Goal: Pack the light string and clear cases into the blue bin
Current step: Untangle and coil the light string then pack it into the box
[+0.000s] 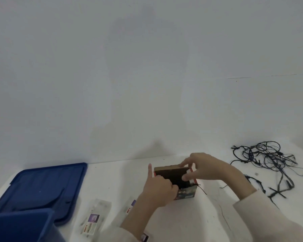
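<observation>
A small printed cardboard box [185,193] stands open on the white table, with dark cord inside it. My left hand [159,189] grips the box's near left side, index finger pointing up. My right hand [203,167] pinches the box's raised brown flap [171,169] at its far right corner. A tangled dark light string [269,163] lies on the table to the right, one strand trailing toward the box. Two clear cases [94,217] [130,206] with printed labels lie near my left forearm. The blue bin [23,224] sits at the bottom left, only its corner in view.
A blue lid [45,186] lies flat behind the bin at the left. A plain white wall [147,67] rises right behind the table's far edge. A third labelled item [144,237] peeks out under my left sleeve.
</observation>
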`<state>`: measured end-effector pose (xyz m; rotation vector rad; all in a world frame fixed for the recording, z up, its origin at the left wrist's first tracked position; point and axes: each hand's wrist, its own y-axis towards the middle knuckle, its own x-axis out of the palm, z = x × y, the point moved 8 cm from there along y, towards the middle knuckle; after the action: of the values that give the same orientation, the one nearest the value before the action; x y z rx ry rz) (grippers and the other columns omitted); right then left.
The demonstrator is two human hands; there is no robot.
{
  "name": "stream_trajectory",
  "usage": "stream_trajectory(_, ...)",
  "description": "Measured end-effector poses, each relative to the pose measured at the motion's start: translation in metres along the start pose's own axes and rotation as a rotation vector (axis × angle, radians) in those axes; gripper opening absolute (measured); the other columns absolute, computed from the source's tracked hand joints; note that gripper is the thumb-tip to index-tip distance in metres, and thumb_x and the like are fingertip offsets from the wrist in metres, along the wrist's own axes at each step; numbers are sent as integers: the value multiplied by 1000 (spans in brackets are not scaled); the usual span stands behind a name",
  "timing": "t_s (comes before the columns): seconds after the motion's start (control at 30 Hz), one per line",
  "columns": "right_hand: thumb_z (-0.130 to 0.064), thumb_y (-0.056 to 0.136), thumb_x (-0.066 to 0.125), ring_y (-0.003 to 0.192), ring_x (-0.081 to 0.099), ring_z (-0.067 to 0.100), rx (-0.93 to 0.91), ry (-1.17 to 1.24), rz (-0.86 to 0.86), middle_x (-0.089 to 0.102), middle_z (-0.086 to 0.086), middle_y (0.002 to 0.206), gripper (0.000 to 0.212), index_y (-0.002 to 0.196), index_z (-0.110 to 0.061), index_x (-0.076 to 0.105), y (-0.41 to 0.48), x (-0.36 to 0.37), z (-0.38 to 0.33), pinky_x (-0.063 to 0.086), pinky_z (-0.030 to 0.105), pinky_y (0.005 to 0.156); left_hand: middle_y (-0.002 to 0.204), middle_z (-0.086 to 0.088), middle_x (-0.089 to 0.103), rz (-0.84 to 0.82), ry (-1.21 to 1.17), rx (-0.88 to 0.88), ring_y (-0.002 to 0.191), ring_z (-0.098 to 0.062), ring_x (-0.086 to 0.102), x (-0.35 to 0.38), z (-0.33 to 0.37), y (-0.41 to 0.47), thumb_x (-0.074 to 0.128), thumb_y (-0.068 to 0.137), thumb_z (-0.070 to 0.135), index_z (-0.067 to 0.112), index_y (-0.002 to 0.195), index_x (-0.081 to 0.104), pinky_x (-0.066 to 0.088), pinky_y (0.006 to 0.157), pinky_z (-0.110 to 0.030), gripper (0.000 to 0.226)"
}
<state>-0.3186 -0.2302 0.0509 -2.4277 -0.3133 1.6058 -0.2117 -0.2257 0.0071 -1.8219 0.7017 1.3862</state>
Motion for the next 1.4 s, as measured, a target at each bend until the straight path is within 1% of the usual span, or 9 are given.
stream_trajectory(0.27, 7, 80, 48, 42, 46, 8, 65, -71, -19, 50, -2, 58, 27, 94, -2, 69, -5, 18, -1, 39, 12, 44, 80, -6, 49, -22, -236, -81, 103, -30, 50, 12, -6, 11, 22, 99, 23, 10, 79, 46, -8, 109, -66, 34)
stream_trajectory(0.5, 7, 76, 53, 64, 61, 14, 58, 131, 73, 65, 6, 78, 22, 77, -8, 69, 32, 29, -14, 53, 22, 62, 104, -15, 61, 30, -169, -78, 113, -33, 44, 14, -3, 7, 24, 99, 23, 9, 83, 52, -11, 110, -64, 35)
stream_trajectory(0.63, 7, 81, 45, 64, 50, 19, 102, 16, -37, 49, 0, 62, 33, 56, -15, 48, 44, 68, -14, 35, 16, 51, 102, -11, 63, 97, -277, -187, 114, -25, 44, 18, -6, 7, 9, 93, 34, 8, 97, 64, -11, 114, -55, 61)
stream_trajectory(0.7, 6, 85, 41, 55, 39, 12, 116, -1, -52, 40, -1, 59, 36, 57, -16, 40, 44, 70, -13, 29, 16, 50, 96, -6, 62, 207, -347, -221, 107, -19, 49, 12, -7, 4, 0, 79, 39, 11, 93, 67, 2, 118, -50, 74)
stream_trajectory(0.8, 3, 88, 37, 53, 29, 9, 108, 16, -44, 35, -1, 58, 37, 56, -15, 32, 43, 64, -14, 25, 18, 50, 70, 7, 60, 510, -450, -202, 74, -10, 58, -8, -4, -10, 34, 75, 30, 20, 67, 63, 42, 94, -27, 32)
stream_trajectory(0.9, 4, 87, 40, 54, 38, 13, 111, -8, -88, 43, 2, 60, 32, 58, -10, 44, 36, 62, -12, 31, 17, 50, 83, 5, 63, 508, -644, -210, 72, -8, 50, -8, -3, -18, 44, 88, 26, 18, 88, 61, 34, 64, -11, 18)
stream_trajectory(1.07, 8, 81, 41, 78, 57, 19, 23, 116, 43, 67, 9, 100, 41, 99, -9, 74, 17, 31, -14, 45, 15, 64, 101, -1, 65, 392, -654, -239, 81, -9, 45, 0, -2, -14, 32, 98, 26, 16, 107, 62, 42, 84, -21, 32)
stream_trajectory(1.3, -2, 85, 49, 79, 66, 32, -45, 353, 324, 73, 6, 82, 30, 90, -18, 75, -19, -7, 30, 53, 36, 74, 112, 2, 65, 525, -715, -296, 108, -16, 50, -40, 9, 1, 41, 91, 11, 15, 114, 64, 37, 84, -21, 33)
stream_trajectory(1.4, -6, 86, 50, 83, 64, 24, 71, 342, 413, 71, 3, 93, 29, 91, -22, 74, -35, -20, 90, 51, 29, 73, 115, 2, 63, 526, -776, -255, 110, -13, 47, -56, 35, 16, 42, 93, 13, 15, 114, 63, 31, 91, -18, 30)
